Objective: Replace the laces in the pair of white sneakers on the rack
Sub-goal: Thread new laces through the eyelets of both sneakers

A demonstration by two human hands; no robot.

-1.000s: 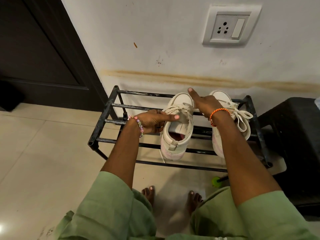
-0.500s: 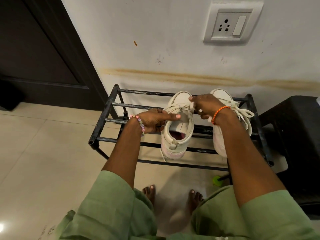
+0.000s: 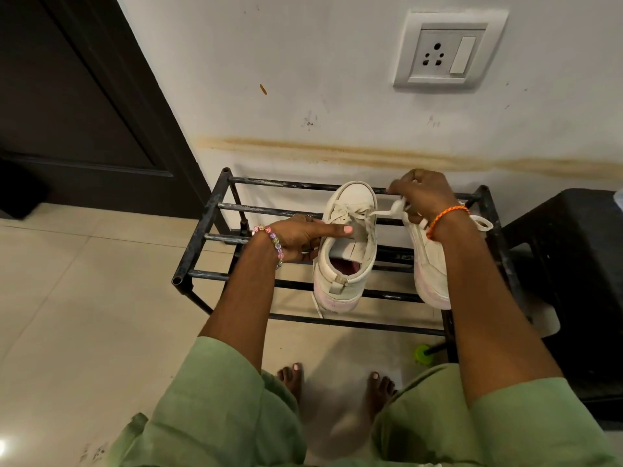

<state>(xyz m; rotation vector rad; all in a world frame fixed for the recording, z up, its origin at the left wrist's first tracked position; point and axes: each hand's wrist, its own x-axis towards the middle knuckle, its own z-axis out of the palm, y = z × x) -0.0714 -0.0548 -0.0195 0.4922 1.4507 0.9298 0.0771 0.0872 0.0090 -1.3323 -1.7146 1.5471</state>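
We see the left sneaker (image 3: 345, 244) standing on the black metal rack (image 3: 215, 207), toe toward the wall, with the left hand (image 3: 296, 239) against its outer side: the thumb lies straight across the collar near the tongue while the other fingers curl round the shoe's side. The right hand (image 3: 421, 197) sits just beyond and to the right, its fingers pinching the lace (image 3: 387, 212), which runs taut from the upper eyelets to the fingertips. The right sneaker (image 3: 433, 264) stands beside the first, partly hidden under the right wrist, its own lace loop (image 3: 482, 224) hanging off to the right. The rack stands on pale floor tiles (image 3: 84, 298) against a stained white wall (image 3: 303, 62) carrying a socket plate (image 3: 448, 48). A dark door (image 3: 67, 96) is at left, a black stool (image 3: 573, 264) at right.
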